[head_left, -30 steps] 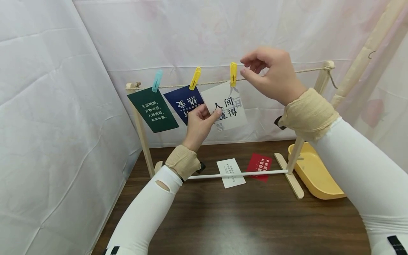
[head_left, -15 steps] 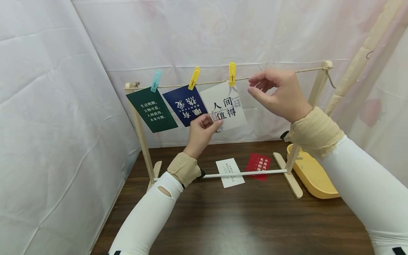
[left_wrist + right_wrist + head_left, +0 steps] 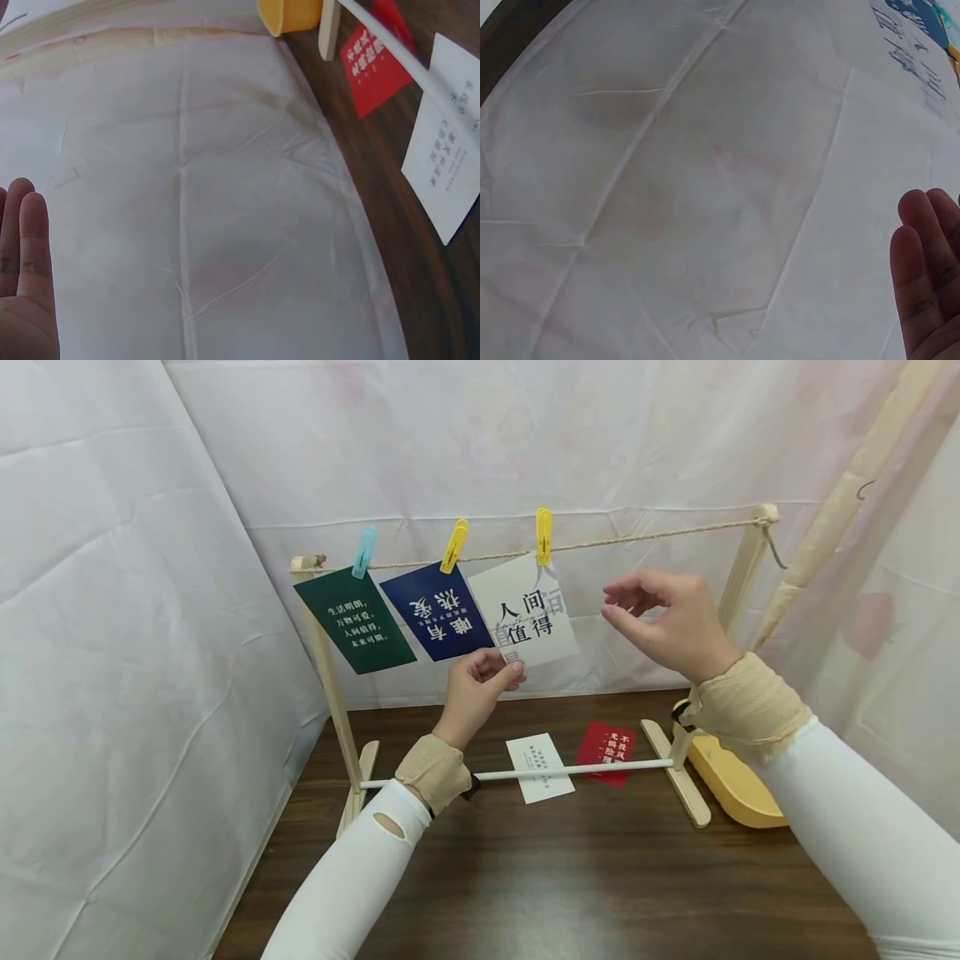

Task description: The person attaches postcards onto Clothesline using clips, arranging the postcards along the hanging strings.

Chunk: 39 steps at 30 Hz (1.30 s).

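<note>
A white card (image 3: 525, 610) with dark lettering hangs tilted from the rope (image 3: 645, 537) by a yellow clothespin (image 3: 543, 537). My left hand (image 3: 472, 689) is at this card's lower left corner, thumb and fingertips overlapping its bottom edge. To the right of the card my right hand (image 3: 667, 618) is raised below the rope, its fingers loosely bent and holding nothing. A blue card (image 3: 438, 610) hangs from another yellow clothespin (image 3: 453, 546). At the left a green card (image 3: 356, 618) hangs from a light blue clothespin (image 3: 364, 552).
The wooden frame (image 3: 337, 693) carries the rope, with a white crossbar (image 3: 615, 767) low down. Beneath it a white card (image 3: 540, 787) and a red card (image 3: 606, 747) lie on the brown table (image 3: 585, 877). A yellow tray (image 3: 738, 789) stands at the right.
My left hand has slid down along the hanging white card to its bottom corner. My right hand has moved down and right, away from the yellow clothespin.
</note>
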Each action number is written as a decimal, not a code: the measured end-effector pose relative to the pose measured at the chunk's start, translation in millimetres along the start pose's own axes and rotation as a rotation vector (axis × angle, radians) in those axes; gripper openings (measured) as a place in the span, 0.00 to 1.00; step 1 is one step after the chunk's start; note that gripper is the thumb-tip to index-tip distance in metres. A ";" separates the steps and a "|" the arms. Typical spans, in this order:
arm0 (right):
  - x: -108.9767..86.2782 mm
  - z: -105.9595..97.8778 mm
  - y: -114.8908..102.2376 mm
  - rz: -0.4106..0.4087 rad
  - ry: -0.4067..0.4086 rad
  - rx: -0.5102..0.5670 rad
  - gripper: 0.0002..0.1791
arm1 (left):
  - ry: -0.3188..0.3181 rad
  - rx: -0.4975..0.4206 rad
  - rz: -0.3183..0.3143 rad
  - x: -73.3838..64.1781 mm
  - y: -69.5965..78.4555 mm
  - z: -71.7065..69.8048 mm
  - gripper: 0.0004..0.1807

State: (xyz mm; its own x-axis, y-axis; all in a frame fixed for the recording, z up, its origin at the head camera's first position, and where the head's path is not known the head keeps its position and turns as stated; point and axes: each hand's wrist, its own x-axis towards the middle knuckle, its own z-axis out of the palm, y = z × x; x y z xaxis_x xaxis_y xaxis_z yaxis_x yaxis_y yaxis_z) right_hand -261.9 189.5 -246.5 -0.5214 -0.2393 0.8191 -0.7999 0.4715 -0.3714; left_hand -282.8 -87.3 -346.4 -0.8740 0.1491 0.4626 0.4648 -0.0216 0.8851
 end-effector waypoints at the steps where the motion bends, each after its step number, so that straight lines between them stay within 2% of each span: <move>1: -2.8 0.2 1.7 0.003 -0.001 0.000 0.07 | -0.002 0.001 -0.002 -1.2 -1.6 -0.2 0.10; 19: -43.9 6.5 28.4 0.057 -0.003 0.026 0.08 | -0.023 0.031 -0.080 -24.1 -36.5 -1.0 0.08; 24: -55.9 9.1 34.5 0.093 0.001 0.000 0.09 | -0.041 0.054 -0.091 -33.3 -47.8 0.3 0.08; 31: -69.9 12.9 45.6 0.107 -0.004 -0.021 0.10 | -0.056 0.158 -0.112 -46.6 -64.4 1.3 0.08; 39: -89.0 11.6 52.9 0.160 -0.056 -0.042 0.08 | -0.116 0.285 -0.102 -59.4 -82.8 5.0 0.08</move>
State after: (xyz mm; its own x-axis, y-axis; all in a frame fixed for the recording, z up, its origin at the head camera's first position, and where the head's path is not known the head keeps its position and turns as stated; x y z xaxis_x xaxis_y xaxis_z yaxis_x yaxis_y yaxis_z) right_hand -261.3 225.9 -344.1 -0.6579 -0.2045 0.7248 -0.6927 0.5421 -0.4758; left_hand -268.7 -89.4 -447.4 -0.9037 0.2483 0.3488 0.4109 0.2744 0.8694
